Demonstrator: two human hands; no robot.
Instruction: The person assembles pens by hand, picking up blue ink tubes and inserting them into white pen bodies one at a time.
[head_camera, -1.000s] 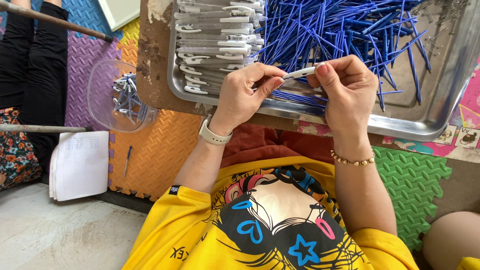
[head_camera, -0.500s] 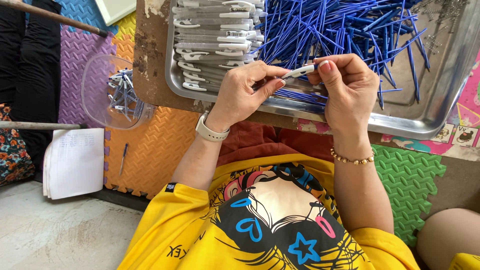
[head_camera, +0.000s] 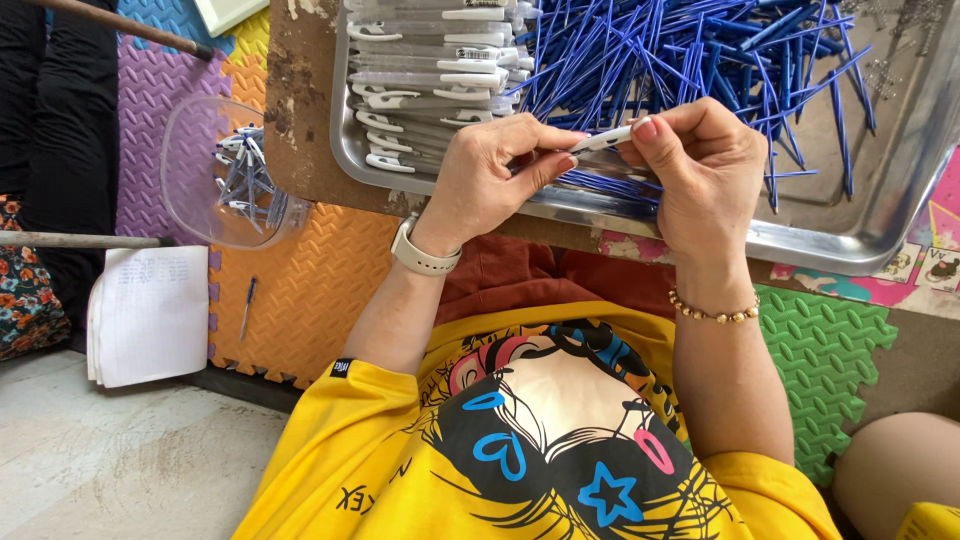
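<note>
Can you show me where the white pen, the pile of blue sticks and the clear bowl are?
white pen (head_camera: 606, 140), head view, on its barrel between the fingers.
blue sticks (head_camera: 690, 50), head view, middle of the pile.
clear bowl (head_camera: 190, 130), head view, on its wall.

A person wears a bright yellow short-sleeved shirt (head_camera: 400, 470) printed with a cartoon face in black, pink and blue, including a blue star and heart. The left hand (head_camera: 490, 175) has a white wristwatch (head_camera: 422, 252) above it; the right hand (head_camera: 705, 170) has a gold bead bracelet (head_camera: 712, 312) and pink-painted nails.
</note>
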